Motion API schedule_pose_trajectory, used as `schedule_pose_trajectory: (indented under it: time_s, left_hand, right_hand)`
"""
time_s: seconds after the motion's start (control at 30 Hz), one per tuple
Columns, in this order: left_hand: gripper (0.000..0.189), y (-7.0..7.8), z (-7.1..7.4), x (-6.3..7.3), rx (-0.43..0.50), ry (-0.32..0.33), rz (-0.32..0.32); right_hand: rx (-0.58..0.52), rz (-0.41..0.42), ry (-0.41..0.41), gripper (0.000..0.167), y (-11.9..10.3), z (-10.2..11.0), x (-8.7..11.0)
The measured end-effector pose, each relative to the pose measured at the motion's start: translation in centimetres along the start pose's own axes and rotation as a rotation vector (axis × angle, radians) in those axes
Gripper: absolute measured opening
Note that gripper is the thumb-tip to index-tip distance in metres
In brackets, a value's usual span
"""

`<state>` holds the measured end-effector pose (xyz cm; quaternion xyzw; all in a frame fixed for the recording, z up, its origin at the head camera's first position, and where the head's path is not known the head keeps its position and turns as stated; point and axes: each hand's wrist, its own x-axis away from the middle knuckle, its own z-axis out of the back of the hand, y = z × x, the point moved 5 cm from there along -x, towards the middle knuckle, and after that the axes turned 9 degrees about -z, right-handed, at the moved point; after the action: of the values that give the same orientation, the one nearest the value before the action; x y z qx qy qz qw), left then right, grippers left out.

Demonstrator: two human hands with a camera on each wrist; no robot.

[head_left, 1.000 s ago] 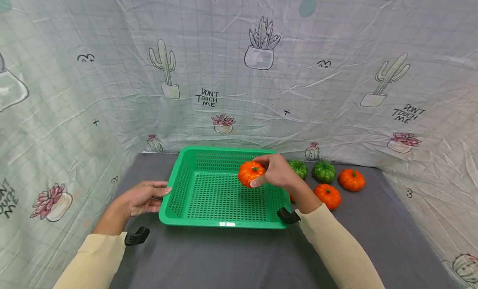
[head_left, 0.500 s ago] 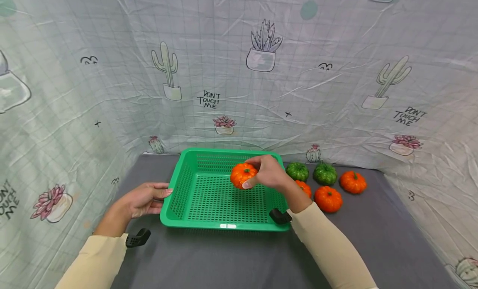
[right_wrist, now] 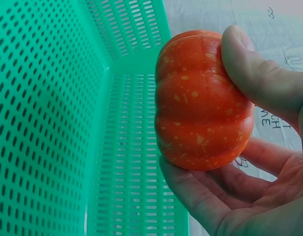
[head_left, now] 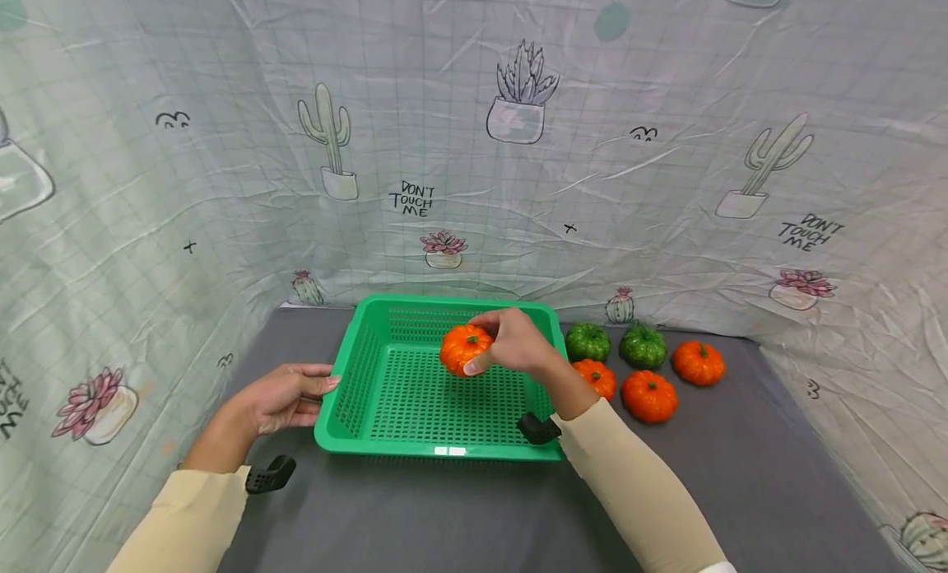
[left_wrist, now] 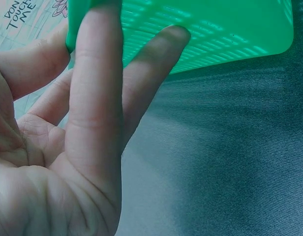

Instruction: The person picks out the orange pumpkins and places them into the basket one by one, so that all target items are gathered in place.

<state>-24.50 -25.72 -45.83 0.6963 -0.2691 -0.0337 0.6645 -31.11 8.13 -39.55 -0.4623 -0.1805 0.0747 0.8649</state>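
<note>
The person's right hand (head_left: 514, 342) is holding a glossy orange, ribbed toy pumpkin (head_left: 462, 351), thumb on one side and fingers round the other, and the pumpkin is hanging stem up over the rectangular green plastic basket (head_left: 370, 447) with slotted walls and floor. It seems to be staying clear of the floor, though how far above it I cannot tell. The left hand (head_left: 285, 396) is pinching the basket's rim at the left end between thumb and finger, with another finger reaching along the outer wall; whether that one is touching, I cannot tell. The basket is standing on the dark grey tablecloth (head_left: 415, 524). To its right, apart from the hands, a near orange pumpkin (head_left: 596, 379), a middle orange pumpkin (head_left: 649, 397) and a far orange pumpkin (head_left: 699, 363) are lying grouped with a left green pumpkin (head_left: 588, 343) and a right green pumpkin (head_left: 643, 346). The step in hand, I judge, is placing the held pumpkin in the basket. The next move is probably calling for lowering it until the floor is bearing its weight, then parting thumb and fingers gently so that it is not rolling, while the left hand is steadying the rim.
</note>
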Motion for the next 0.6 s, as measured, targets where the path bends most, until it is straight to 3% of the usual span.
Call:
schedule_pose_trajectory:
  time_s: [0.6]
  left_hand:
    - [0.066,-0.1,0.2,0.1,0.018,0.009,0.003]
  right_hand:
    - [-0.035,0.001,-0.004,0.072,-0.2,-1.7,-1.3]
